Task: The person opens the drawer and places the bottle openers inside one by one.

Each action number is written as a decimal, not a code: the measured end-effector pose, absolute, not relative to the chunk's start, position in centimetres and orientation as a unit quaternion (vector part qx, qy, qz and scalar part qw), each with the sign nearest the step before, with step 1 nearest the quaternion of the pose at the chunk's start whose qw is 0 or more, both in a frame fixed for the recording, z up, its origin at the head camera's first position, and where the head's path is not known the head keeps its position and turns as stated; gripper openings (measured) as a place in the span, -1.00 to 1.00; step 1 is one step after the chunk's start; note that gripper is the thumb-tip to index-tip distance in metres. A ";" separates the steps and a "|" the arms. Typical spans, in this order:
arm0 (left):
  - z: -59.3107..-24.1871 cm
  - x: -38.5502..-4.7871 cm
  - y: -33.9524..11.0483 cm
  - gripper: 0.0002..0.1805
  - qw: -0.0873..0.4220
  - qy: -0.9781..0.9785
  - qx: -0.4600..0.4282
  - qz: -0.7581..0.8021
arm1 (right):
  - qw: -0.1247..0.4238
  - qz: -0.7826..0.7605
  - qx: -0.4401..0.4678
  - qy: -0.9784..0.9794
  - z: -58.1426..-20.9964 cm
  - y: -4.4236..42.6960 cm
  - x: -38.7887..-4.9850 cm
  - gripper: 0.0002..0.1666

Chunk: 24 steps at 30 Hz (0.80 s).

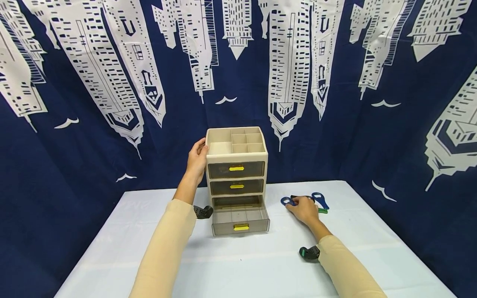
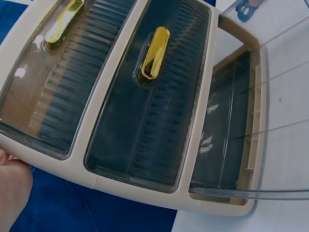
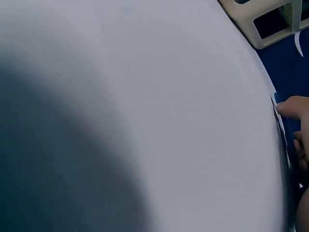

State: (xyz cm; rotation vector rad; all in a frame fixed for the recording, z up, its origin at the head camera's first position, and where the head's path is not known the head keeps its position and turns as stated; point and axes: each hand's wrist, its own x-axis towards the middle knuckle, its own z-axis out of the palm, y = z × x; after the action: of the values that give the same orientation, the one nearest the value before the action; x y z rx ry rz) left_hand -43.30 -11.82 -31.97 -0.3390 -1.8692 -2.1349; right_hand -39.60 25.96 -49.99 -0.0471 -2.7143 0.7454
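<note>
A cream desktop drawer cabinet [image 1: 237, 157] stands on the table, its bottom drawer [image 1: 241, 227] pulled out and its two upper drawers closed. My left hand [image 1: 197, 158] rests against the cabinet's upper left side, with some fingers hidden behind the edge. To the cabinet's right, my right hand [image 1: 304, 210] pinches what looks like a pair of scissors [image 1: 287, 201] with blue loop handles, lying low at the table. The left wrist view also shows those blue loops [image 2: 245, 10], through the clear drawer. In the right wrist view the thumb [image 3: 291, 107] touches a blue edge; most of the hand is cut off.
Beside the right hand lie another blue ring-ended item [image 1: 321, 200], a green piece [image 1: 322, 210] and something black, partly covered. Compartments divide the cabinet's top [image 1: 220, 147]. A dark blue patterned cloth [image 1: 179, 124] hangs behind the white table [image 1: 156, 207].
</note>
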 end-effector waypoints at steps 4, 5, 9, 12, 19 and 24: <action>-32.0 -43.3 -11.7 -0.50 0.143 -0.647 -0.119 -0.740 | 0.186 0.279 -0.008 -0.942 -50.0 26.1 -39.4 -0.47; -32.0 -43.3 -11.7 -0.50 0.144 -0.646 -0.118 -0.740 | 0.192 0.283 -0.005 -0.940 -50.0 26.1 -39.4 -0.47; -32.1 -43.3 -11.7 -0.50 0.147 -0.648 -0.115 -0.739 | 0.216 0.300 0.006 -0.929 -49.8 26.3 -39.3 -0.50; -32.0 -43.4 -11.7 -0.50 0.146 -0.650 -0.115 -0.737 | 0.232 0.308 0.015 -0.923 -49.5 26.3 -39.3 -0.50; -32.1 -43.3 -11.8 -0.50 0.146 -0.653 -0.109 -0.735 | 0.258 0.310 0.037 -0.914 -48.5 26.3 -39.0 -0.48; -32.1 -43.3 -11.8 -0.51 0.150 -0.654 -0.114 -0.733 | 0.272 0.315 0.063 -0.907 -47.7 26.1 -38.5 -0.51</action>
State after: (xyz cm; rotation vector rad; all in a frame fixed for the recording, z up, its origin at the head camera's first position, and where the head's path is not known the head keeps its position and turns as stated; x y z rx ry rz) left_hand -43.35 -11.76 -32.08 -0.3271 -1.8791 -2.1059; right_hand -38.52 26.14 -47.69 0.1705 -2.4426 0.8478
